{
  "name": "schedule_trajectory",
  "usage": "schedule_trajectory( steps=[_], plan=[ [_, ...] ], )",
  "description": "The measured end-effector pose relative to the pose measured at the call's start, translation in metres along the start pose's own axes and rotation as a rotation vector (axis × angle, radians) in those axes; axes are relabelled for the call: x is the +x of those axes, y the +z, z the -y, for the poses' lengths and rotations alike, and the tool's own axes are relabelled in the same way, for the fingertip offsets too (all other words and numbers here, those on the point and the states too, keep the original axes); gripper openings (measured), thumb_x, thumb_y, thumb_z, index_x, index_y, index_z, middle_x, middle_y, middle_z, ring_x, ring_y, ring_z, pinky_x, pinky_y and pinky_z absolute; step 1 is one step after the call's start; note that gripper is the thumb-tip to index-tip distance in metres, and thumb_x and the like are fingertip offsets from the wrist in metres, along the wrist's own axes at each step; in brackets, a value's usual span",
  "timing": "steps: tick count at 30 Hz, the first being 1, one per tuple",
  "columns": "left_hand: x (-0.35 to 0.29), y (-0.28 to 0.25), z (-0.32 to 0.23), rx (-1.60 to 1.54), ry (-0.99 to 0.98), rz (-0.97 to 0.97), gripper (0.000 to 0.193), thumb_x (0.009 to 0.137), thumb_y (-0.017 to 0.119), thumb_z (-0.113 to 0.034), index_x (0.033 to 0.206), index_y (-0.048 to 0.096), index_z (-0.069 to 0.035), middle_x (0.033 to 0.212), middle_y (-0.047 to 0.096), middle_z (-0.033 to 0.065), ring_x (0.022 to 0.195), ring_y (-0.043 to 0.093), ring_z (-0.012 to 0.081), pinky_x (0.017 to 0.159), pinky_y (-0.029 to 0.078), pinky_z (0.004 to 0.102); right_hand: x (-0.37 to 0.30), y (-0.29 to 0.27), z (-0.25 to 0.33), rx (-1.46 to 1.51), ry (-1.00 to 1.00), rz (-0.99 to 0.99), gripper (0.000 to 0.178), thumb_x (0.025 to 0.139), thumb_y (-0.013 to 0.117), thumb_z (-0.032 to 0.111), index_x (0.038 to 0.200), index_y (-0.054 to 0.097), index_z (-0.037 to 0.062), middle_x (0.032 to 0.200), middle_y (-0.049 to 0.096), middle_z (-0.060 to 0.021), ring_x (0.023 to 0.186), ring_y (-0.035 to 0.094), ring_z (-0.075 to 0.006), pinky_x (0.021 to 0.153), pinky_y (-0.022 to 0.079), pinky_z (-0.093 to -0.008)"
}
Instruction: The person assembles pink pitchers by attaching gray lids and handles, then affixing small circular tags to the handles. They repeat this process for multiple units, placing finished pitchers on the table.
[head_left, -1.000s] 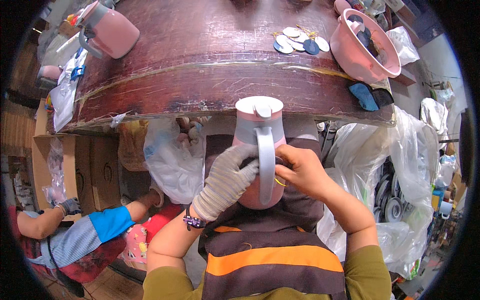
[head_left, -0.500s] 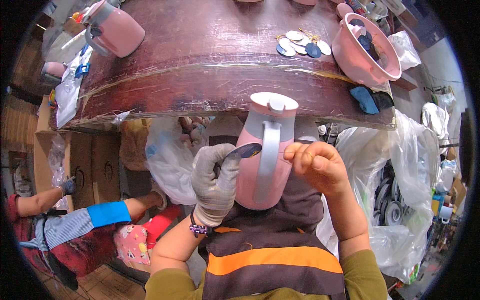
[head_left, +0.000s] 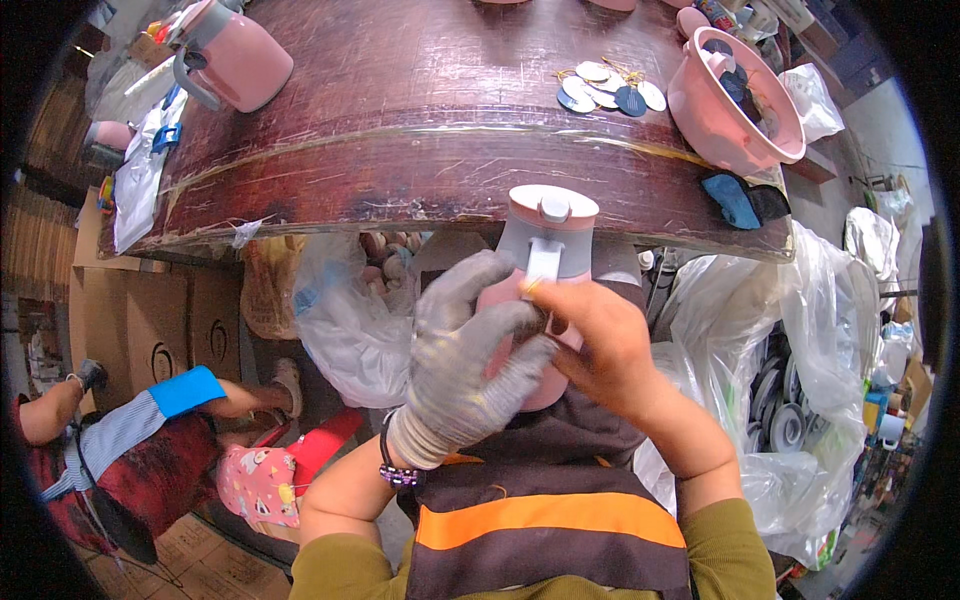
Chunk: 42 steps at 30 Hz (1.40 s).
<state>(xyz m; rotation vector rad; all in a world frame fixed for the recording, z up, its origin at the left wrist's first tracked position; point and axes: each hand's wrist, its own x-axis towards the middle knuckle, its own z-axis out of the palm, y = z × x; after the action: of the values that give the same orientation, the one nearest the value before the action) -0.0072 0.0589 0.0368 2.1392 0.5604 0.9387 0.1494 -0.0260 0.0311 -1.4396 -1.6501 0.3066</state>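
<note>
A pink thermal jug [head_left: 570, 262] with a grey neck, a white lid and a pale handle stands upright against my lap, just below the table edge. My left hand [head_left: 465, 345], in a grey knitted glove, is at the handle's left side with its fingers curled. From the right, my bare right hand [head_left: 605, 340] meets it with bent, pinching fingers over the handle. Between the two hands, what the fingertips hold is hidden; the dark tag and its thin cord do not show. Most of the handle and the jug's lower body are covered by my hands.
Several round tags [head_left: 610, 88] with gold cords lie on the dark red table [head_left: 420, 95]. A pink basin [head_left: 735, 130] holds more tags at the right. Another pink jug [head_left: 240, 65] stands far left. A co-worker's arm [head_left: 50, 410] is at lower left, near cartons [head_left: 160, 330].
My hands have come together over the jug's handle; they were apart, the left holding a dark tag and the right its cord. The tag is now hidden. The co-worker has shifted.
</note>
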Motion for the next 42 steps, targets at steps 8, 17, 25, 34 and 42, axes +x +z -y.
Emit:
schedule_trajectory(
  steps=[8,17,25,34,42],
  plan=[
    [-0.002,0.013,0.001,-1.310,-0.723,-0.096,0.019,0.093,0.056,-0.005,0.111,0.059,0.001,0.119,0.055,0.0093,0.099,0.059,0.0161,0.092,0.045,0.0272,0.003,0.003,0.008,-0.030,0.126,0.004,0.047,0.071,0.073,0.007,0.116,0.059,0.0073,0.084,0.063,-0.0082,0.075,0.062,-0.0252,0.066,0.049,-0.0349],
    [0.002,0.008,0.000,-0.218,-0.077,0.044,0.020,0.075,0.073,-0.007,0.094,0.068,-0.005,0.131,0.049,0.0191,0.123,0.046,0.0349,0.102,0.036,0.0410,-0.013,0.006,0.011,0.373,0.493,-0.019,0.027,0.074,0.072,0.005,0.094,0.054,0.0036,0.074,0.060,-0.0052,0.066,0.061,-0.0115,0.058,0.048,-0.0264],
    [-0.002,0.011,0.022,-0.446,-0.467,-0.091,0.015,0.093,0.057,-0.011,0.104,0.063,-0.003,0.109,0.060,0.0116,0.100,0.058,0.0162,0.088,0.046,0.0279,-0.034,-0.011,-0.006,0.535,0.489,0.277,0.048,0.084,0.067,0.034,0.122,0.058,0.0057,0.085,0.065,-0.0068,0.081,0.059,-0.0097,0.071,0.047,-0.0278],
    [-0.006,0.000,0.035,-0.709,-0.856,0.294,0.033,0.092,0.062,-0.023,0.118,0.057,-0.004,0.098,0.061,0.0002,0.085,0.056,0.0062,0.072,0.048,0.0215,-0.047,0.010,-0.028,1.040,0.642,-0.159,0.093,0.077,0.065,0.063,0.141,0.033,0.0043,0.115,0.062,-0.0122,0.110,0.056,-0.0186,0.097,0.039,-0.0323],
    [-0.008,-0.002,0.031,-1.041,-1.061,0.320,0.036,0.091,0.063,-0.028,0.117,0.055,-0.004,0.098,0.061,0.0009,0.085,0.059,0.0079,0.072,0.050,0.0224,-0.059,0.026,-0.022,0.881,0.391,-0.095,0.098,0.072,0.079,0.046,0.144,0.027,0.0037,0.130,0.053,-0.0158,0.119,0.052,-0.0227,0.102,0.037,-0.0365]
  ],
)
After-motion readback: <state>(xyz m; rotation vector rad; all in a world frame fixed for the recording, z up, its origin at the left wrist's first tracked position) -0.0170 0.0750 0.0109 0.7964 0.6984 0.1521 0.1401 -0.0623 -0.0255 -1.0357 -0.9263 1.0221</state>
